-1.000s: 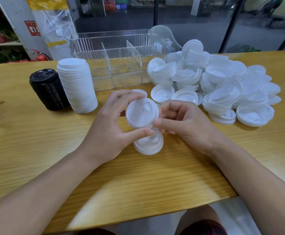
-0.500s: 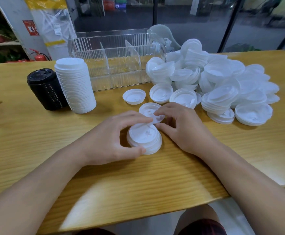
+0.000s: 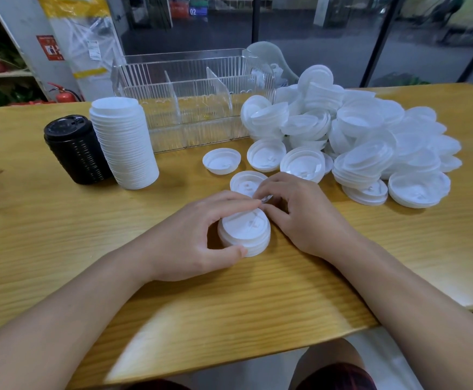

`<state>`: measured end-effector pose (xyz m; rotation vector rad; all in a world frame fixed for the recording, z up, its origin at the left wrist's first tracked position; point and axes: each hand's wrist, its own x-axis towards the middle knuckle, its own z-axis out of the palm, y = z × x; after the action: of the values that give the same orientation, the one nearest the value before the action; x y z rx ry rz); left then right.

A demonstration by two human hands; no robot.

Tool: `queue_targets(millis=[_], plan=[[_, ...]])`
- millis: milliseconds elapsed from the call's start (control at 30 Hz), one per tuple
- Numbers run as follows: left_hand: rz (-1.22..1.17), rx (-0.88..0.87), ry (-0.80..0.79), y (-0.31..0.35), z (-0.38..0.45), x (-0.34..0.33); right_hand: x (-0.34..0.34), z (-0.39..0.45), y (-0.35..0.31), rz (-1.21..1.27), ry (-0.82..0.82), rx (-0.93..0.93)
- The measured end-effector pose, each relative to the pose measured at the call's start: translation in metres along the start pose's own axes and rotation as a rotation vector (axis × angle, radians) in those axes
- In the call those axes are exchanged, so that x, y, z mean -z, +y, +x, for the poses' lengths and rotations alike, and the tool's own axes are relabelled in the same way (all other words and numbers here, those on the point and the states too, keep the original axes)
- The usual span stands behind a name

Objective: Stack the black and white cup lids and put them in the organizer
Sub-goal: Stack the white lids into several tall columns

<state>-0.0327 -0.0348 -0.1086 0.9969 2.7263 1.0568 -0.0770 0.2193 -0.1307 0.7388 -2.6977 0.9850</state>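
A short stack of white lids (image 3: 245, 233) sits on the wooden table (image 3: 61, 235) in front of me. My left hand (image 3: 198, 237) curls round it, thumb at its near rim and fingers over its far edge. My right hand (image 3: 300, 212) rests at the stack's right side, fingers bent against the rim. A single white lid (image 3: 243, 183) lies just behind the hands. A tall white lid stack (image 3: 123, 142) and a black lid stack (image 3: 73, 149) stand at the left. The clear organizer (image 3: 193, 80) with dividers stands behind.
A big loose pile of white lids (image 3: 370, 142) covers the table's right half. Three upturned white lids (image 3: 221, 161) lie between the organizer and my hands. The table's near edge runs just below my forearms.
A second ago both hands held a white lid in the air above the small stack. They lowered it onto the stack and now hold the stack on the table.
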Motion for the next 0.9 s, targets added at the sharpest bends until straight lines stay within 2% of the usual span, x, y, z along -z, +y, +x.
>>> queue_targets(millis=[267, 633, 900], plan=[[0.025, 0.012, -0.005, 0.001, -0.001, 0.000, 0.003, -0.001, -0.003, -0.004, -0.008, 0.000], [-0.007, -0.003, -0.004, -0.001, -0.002, -0.003, 0.005, -0.001, -0.009, 0.008, 0.132, -0.033], [0.035, -0.009, -0.043, -0.003, -0.002, -0.005, 0.007, -0.001, -0.013, 0.006, 0.141, -0.042]])
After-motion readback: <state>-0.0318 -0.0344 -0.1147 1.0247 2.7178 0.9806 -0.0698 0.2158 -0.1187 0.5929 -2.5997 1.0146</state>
